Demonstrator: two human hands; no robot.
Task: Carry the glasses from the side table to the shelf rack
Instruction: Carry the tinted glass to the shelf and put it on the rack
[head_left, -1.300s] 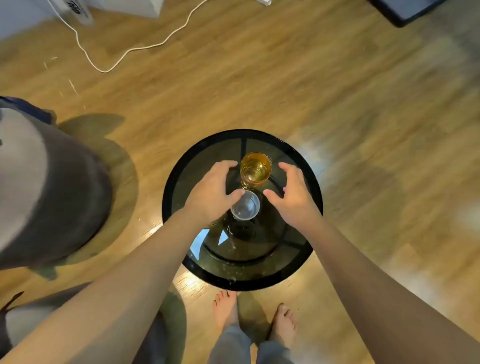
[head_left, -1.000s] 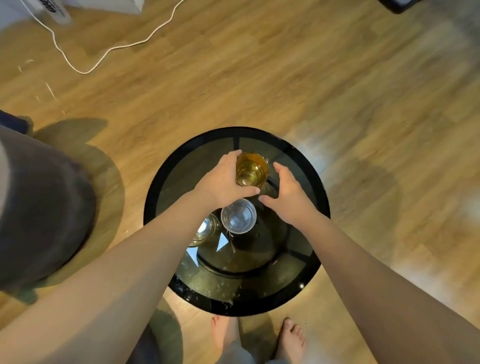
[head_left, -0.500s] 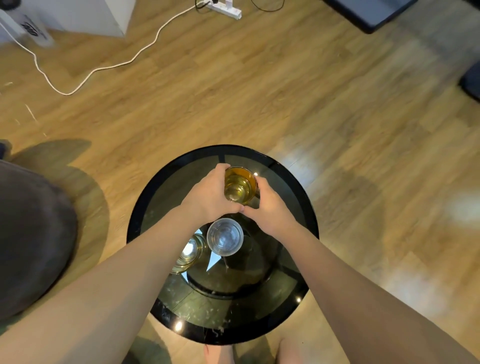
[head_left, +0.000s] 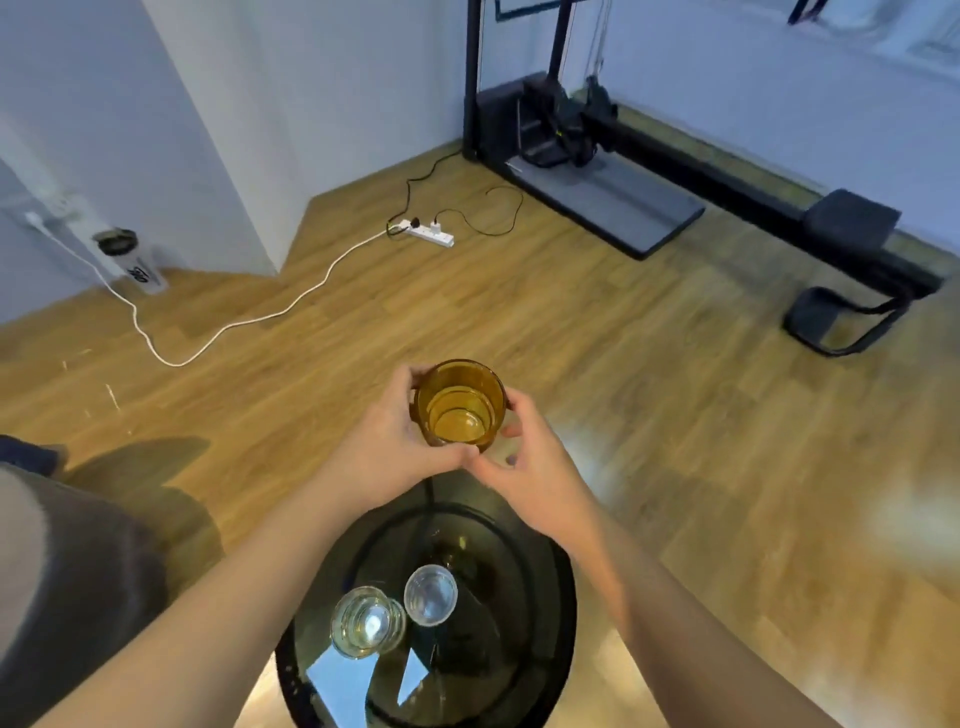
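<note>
An amber glass (head_left: 461, 404) is held up in the air between both hands, above the far edge of the round black glass side table (head_left: 550, 613). My left hand (head_left: 387, 449) wraps its left side and my right hand (head_left: 524, 467) cups its right side and base. Two clear glasses stay on the table: a ribbed one (head_left: 368, 621) at the left and a smaller smooth one (head_left: 430, 594) beside it. No shelf rack shows in this view.
A white power strip (head_left: 428, 232) with cables lies on the wooden floor ahead. A black exercise machine (head_left: 597, 171) stands at the back by the wall. A dark grey rounded seat (head_left: 67, 582) sits at my left. A bottle (head_left: 130, 260) stands by the left wall.
Both hands closed around the amber glass and lifted it off the table. My view tilted up from the tabletop toward the room.
</note>
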